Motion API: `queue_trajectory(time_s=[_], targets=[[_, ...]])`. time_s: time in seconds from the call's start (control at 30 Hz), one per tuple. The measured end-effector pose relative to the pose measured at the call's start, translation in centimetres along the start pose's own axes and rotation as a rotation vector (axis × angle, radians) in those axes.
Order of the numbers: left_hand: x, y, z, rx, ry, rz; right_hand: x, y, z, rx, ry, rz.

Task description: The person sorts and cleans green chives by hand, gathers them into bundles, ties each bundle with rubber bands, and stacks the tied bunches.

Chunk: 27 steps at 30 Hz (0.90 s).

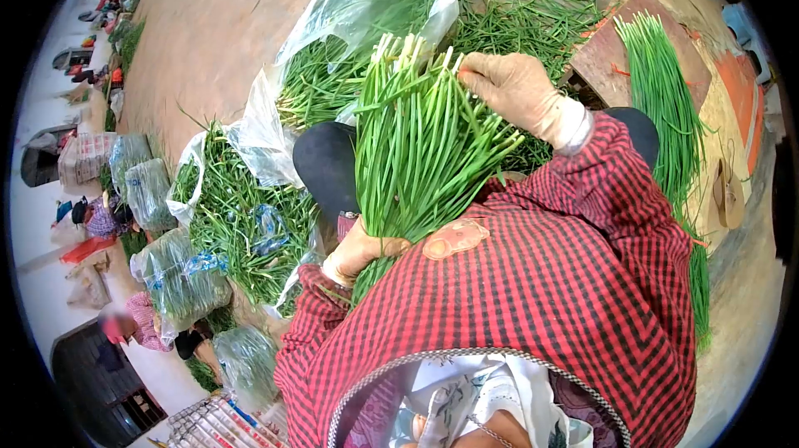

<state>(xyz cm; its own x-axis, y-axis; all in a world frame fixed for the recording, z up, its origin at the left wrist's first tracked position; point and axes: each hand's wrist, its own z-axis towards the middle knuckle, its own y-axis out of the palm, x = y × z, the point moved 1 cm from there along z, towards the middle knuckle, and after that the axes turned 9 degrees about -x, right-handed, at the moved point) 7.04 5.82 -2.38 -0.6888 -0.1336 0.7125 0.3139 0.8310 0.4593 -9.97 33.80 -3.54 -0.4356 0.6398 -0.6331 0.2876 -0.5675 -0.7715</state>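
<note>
A: Nearest us was our red checked sleeve [533, 282]; below it our left hand [359, 250] gripped the chive bundle [420, 144].

B: Our right hand [512, 86] pinched its pale cut ends. Loose stalks [241, 215] in plastic bags [349, 7] crowded behind; sorted stalks [666, 99] lay on a board [607, 53].

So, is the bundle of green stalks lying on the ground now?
No, the bundle of green stalks is held up off the ground, the left hand gripping its lower end and the right hand at its top.
</note>
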Motion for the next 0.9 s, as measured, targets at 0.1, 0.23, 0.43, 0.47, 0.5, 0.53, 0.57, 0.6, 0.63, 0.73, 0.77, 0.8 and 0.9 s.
queue_trajectory(time_s=[0.1, 0.23, 0.43, 0.47, 0.5, 0.53, 0.57, 0.6, 0.63, 0.73, 0.77, 0.8, 0.9], targets=[[-0.2, 0.2, -0.5, 0.003, -0.012, -0.078, 2.4, 0.1, 0.2, 0.154, -0.034, 0.032], [-0.4, -0.6, -1.1, -0.01, -0.016, -0.136, 5.5, -3.0, 0.0, 0.07, 0.412, 0.122], [-0.2, -0.3, -0.3, 0.012, 0.042, -0.018, -2.7, -1.0, -1.5, -0.154, 0.039, 0.184], [-0.2, -0.2, -0.2, 0.012, 0.043, -0.017, -2.4, 0.3, -1.2, -0.12, -0.033, 0.063], [-0.3, -0.1, -0.2, 0.015, 0.058, 0.029, -2.6, 0.6, -0.9, -0.119, -0.036, 0.062], [-0.2, -0.1, -0.2, 0.021, 0.076, 0.074, -2.7, 0.9, -0.4, -0.199, 0.059, 0.313], [-0.2, -0.1, -0.2, 0.029, 0.054, 0.079, -2.6, 1.2, -0.1, -0.279, 0.156, 0.562], [-0.3, -0.1, -0.2, 0.033, 0.056, 0.078, -2.6, 1.4, 0.0, -0.281, 0.152, 0.562], [-0.4, -0.1, -0.2, 0.033, 0.062, 0.083, -2.4, 1.8, 0.1, -0.36, 0.217, 0.762], [-0.4, 0.0, -0.1, 0.017, 0.074, 0.093, -3.2, 2.4, -0.5, -0.416, 0.308, 0.951], [-0.3, 0.0, -0.1, 0.002, 0.077, 0.104, -3.3, 2.0, -0.5, -0.4, 0.329, 0.955], [-0.3, -0.1, 0.0, 0.001, 0.079, 0.103, -3.5, 1.7, -0.5, -0.383, 0.348, 0.959], [-0.7, -1.0, 0.3, -0.008, 0.049, 0.089, -2.8, 1.7, -1.2, -0.264, 0.327, 1.08]])
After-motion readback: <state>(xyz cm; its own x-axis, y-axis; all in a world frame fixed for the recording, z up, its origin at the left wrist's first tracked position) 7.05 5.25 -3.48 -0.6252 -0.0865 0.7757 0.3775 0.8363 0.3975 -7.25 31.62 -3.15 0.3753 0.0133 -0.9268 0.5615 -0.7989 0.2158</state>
